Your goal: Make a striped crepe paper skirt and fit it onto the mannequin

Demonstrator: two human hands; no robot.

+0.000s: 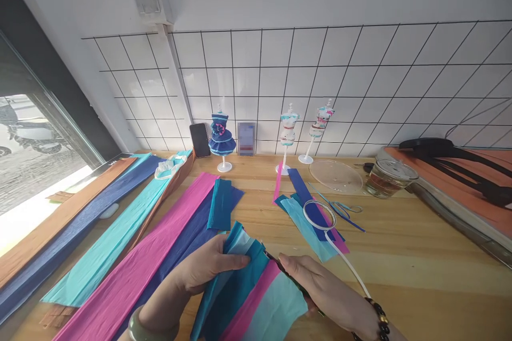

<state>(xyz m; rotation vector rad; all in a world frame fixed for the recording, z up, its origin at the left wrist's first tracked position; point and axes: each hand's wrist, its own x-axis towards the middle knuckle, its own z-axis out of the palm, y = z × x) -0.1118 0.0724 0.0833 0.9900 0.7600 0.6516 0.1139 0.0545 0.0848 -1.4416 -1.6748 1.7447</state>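
Note:
My left hand is closed on layered teal crepe paper, with its thumb pressed on the upper fold. A pink strip and a pale turquoise piece hang with it, at the front edge of the table. Beside the paper's right edge, my right hand is closed around a slim dark tool. That tool's tip touches the teal paper; its kind is mostly hidden by my fingers. A folded teal piece lies just beyond my left hand.
Long crepe strips, including a pink one, cover the left side. To the right lie a white ring-shaped object on cut paper, scissors and a lidded glass jar. Small dress forms, one in a blue dress, stand by the tiled wall.

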